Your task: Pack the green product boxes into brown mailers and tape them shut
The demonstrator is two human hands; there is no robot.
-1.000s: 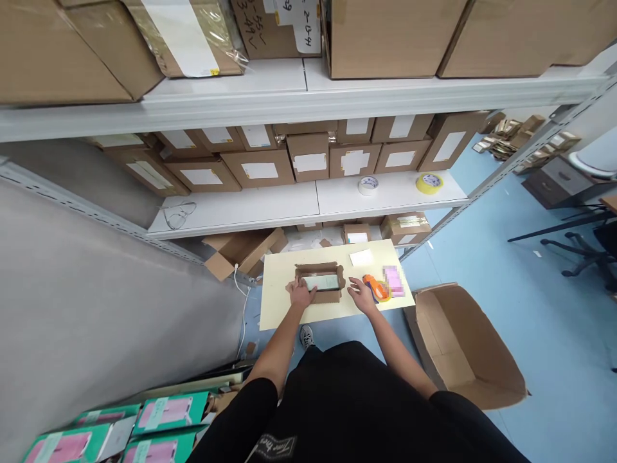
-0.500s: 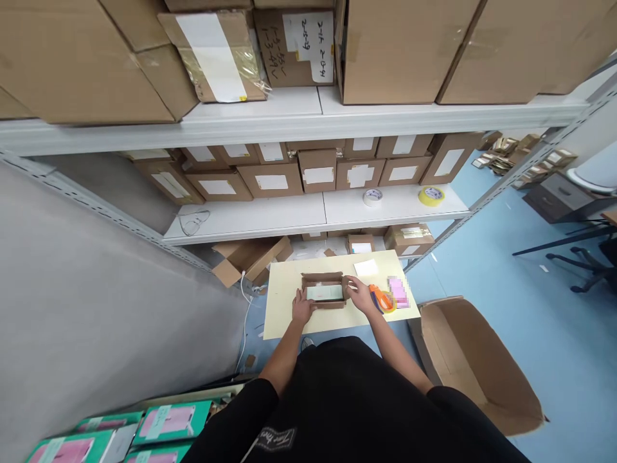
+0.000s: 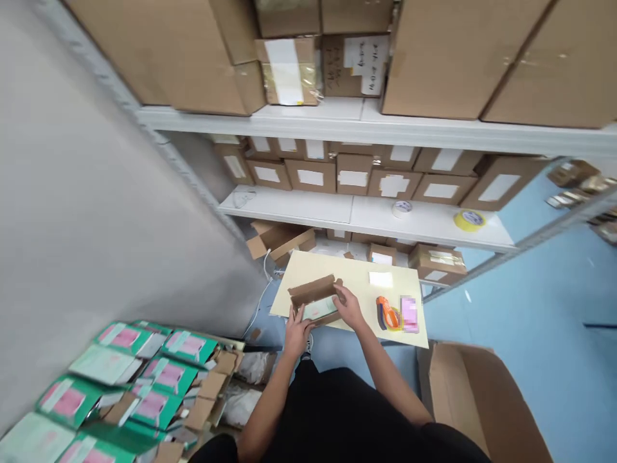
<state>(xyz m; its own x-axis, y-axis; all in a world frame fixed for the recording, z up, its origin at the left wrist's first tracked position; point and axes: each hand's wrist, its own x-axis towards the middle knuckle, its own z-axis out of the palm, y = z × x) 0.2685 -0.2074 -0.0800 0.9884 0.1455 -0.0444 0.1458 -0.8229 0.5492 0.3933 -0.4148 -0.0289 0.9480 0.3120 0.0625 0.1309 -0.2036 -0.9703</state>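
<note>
A small open cardboard box (image 3: 312, 290) sits turned at an angle over the front left part of the cream tabletop (image 3: 357, 267). Inside it lies a pale green packet or carton (image 3: 318, 309). My left hand (image 3: 297, 333) grips the box's near left side, fingers over the wall. At the right end, my right hand (image 3: 349, 308) holds the wall and flap, its fingertips partly inside. To the right lie an orange tape dispenser (image 3: 388, 314), a pink item (image 3: 409, 314) blurred out in the picture, and a white slip of paper (image 3: 380, 279).
Behind the table stands a shelf rack (image 3: 308, 209) with labelled cartons, a white tape roll (image 3: 402, 209) and a yellow one (image 3: 469, 220). A large open carton (image 3: 475, 392) is at right. Green-and-pink boxes (image 3: 166, 373) fill the lower left, beside a grey wall (image 3: 120, 225).
My view has swung left, showing more of the green boxes. The small cardboard box has been turned and drawn toward me, with both hands on it.
</note>
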